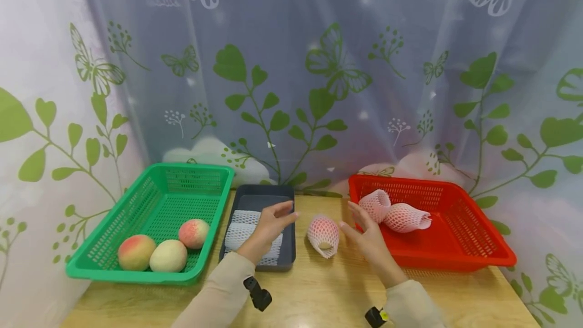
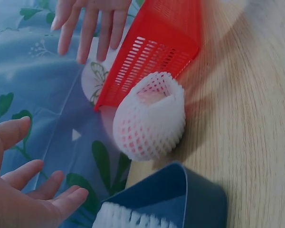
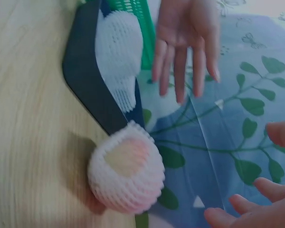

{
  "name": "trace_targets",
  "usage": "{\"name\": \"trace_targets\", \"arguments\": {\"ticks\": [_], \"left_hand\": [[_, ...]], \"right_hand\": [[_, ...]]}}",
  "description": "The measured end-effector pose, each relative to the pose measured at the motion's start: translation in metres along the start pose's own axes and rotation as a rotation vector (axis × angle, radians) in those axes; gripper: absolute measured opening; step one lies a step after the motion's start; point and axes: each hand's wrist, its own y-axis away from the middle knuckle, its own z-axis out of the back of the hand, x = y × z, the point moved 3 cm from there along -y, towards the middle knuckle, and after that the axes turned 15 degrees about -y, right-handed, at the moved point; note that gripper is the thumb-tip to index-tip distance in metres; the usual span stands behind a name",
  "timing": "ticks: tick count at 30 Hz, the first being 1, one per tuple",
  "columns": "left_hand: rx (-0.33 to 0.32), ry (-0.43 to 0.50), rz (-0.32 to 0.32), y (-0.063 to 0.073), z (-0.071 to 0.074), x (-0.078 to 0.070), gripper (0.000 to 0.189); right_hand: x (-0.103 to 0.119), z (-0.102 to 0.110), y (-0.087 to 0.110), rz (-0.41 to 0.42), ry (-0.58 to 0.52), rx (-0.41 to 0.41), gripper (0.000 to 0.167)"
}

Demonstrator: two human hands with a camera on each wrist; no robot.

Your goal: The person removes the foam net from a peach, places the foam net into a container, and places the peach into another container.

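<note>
A peach in a white foam net sleeve (image 1: 324, 235) lies on the wooden table between my two hands. In the left wrist view the netted peach (image 2: 151, 121) shows its sleeve's open end, and the right wrist view shows bare peach skin (image 3: 126, 156) through that opening. My left hand (image 1: 269, 229) hovers over the dark grey tray's right side with fingers spread and nothing in them. My right hand (image 1: 371, 242), fingers also extended and holding nothing, is by the red basket's left edge. White foam net sleeves (image 1: 241, 232) lie flat in the grey tray (image 1: 286, 262).
On the left stands a green basket (image 1: 196, 278) with three bare peaches (image 1: 168, 256). The red basket (image 1: 455, 262) on the right holds two things in pink-white foam nets (image 1: 405, 217). A printed curtain (image 1: 282, 75) hangs behind the table (image 1: 314, 297).
</note>
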Motion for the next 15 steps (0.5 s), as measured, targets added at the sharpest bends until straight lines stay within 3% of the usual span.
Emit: {"name": "trace_targets", "arguments": {"ticks": [6, 15], "left_hand": [[0.021, -0.022, 0.020, -0.006, -0.020, -0.003, 0.051], [0.037, -0.036, 0.050, -0.017, -0.045, 0.001, 0.047]], "right_hand": [[-0.018, -0.024, 0.001, 0.014, 0.045, 0.005, 0.060], [-0.057, -0.047, -0.011, 0.055, 0.201, -0.140, 0.067]]}}
